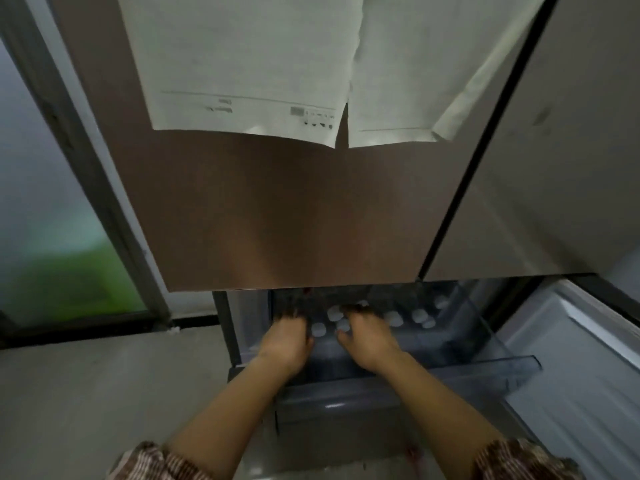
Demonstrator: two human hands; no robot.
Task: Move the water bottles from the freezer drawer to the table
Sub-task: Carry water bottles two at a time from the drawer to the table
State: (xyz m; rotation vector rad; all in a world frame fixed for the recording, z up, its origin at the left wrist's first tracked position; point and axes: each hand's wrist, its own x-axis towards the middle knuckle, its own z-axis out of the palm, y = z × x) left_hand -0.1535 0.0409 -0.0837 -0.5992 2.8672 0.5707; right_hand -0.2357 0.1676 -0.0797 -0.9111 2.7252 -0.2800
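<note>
Your patterned sleeves [156,462] sit nearest. Your left hand [285,341] and right hand [372,341] reach into the open freezer drawer [519,367], among white-capped water bottles [334,313] standing inside. The fingers disappear in shadow beneath the brown fridge door [294,209], so I cannot tell their grip.

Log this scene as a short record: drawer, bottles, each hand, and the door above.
freezer drawer: pulled open, clear plastic walls
water bottles: several inside the drawer, white caps facing up
left hand: reaching into the drawer's left side; fingertips in shadow, grip unclear
right hand: reaching in among the caps; grip unclear
fridge door: brown, directly above the drawer
paper sheets: two, hanging on the door
</note>
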